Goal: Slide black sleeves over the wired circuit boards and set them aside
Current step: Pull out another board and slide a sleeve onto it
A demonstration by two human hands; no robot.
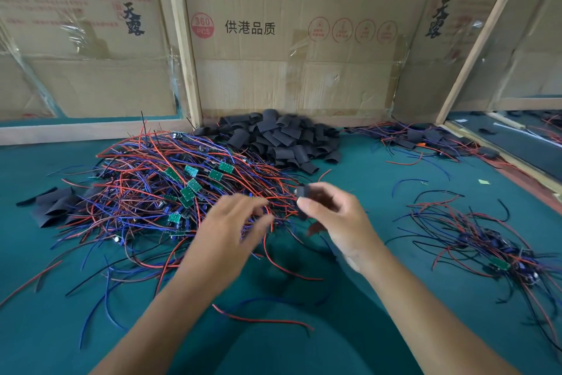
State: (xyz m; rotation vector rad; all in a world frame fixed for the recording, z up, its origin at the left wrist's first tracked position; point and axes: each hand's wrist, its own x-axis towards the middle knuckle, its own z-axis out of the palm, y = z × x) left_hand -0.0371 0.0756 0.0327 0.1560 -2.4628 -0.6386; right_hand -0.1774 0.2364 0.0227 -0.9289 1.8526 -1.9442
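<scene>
A big tangle of red, blue and black wires with small green circuit boards [188, 192] lies left of centre on the green table. Behind it a heap of black sleeves [279, 137] rests against the cardboard wall. My right hand [337, 219] pinches a black sleeve [302, 201] between thumb and fingers, just above the pile's right edge. My left hand [231, 231], blurred, reaches over the wires with its fingers stretched forward; I cannot tell whether it holds a wire.
A few flat black sleeves [51, 207] lie at the far left. A smaller bundle of wired boards [486, 247] sits at the right, and sleeved boards with wires [425, 137] lie at the back right. Cardboard panels [304, 40] wall off the rear.
</scene>
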